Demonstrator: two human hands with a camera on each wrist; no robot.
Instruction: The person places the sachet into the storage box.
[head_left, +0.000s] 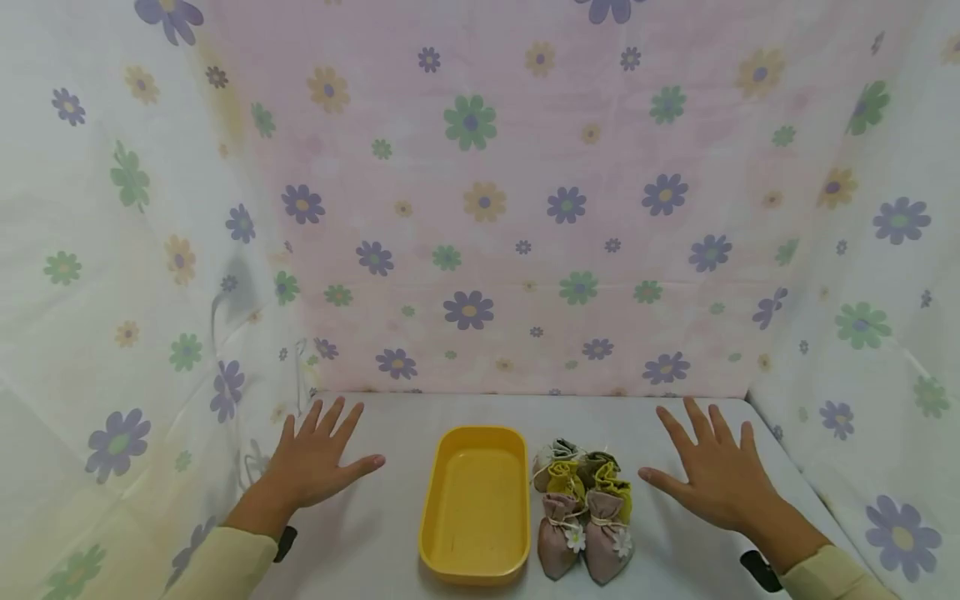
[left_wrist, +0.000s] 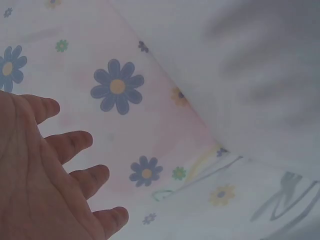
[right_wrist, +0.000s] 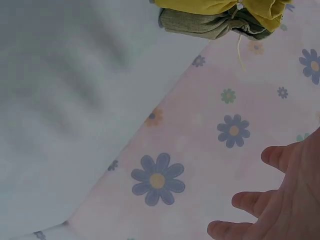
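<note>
A yellow rectangular tray (head_left: 476, 517) stands on the white table, its inside bare. Close along its right side sits a cluster of several small drawstring pouches. Two mauve pouches (head_left: 558, 550) with white flower charms are at the front, yellow pouches (head_left: 566, 481) behind them, and grey-green pouches (head_left: 602, 463) at the back. My left hand (head_left: 311, 462) is spread with straight fingers over the table left of the tray, holding nothing. On the other side, my right hand (head_left: 716, 475) is likewise spread, right of the pouches and apart from them. In the right wrist view, a yellow pouch (right_wrist: 200, 5) and a grey-green pouch (right_wrist: 200, 24) show at the top.
Flower-printed cloth (head_left: 480, 250) hangs behind the table, with more on both sides. The white table (head_left: 390, 533) ends at the back cloth. Thin pale strips or cords (head_left: 300, 367) run along the left cloth near the table's back corner.
</note>
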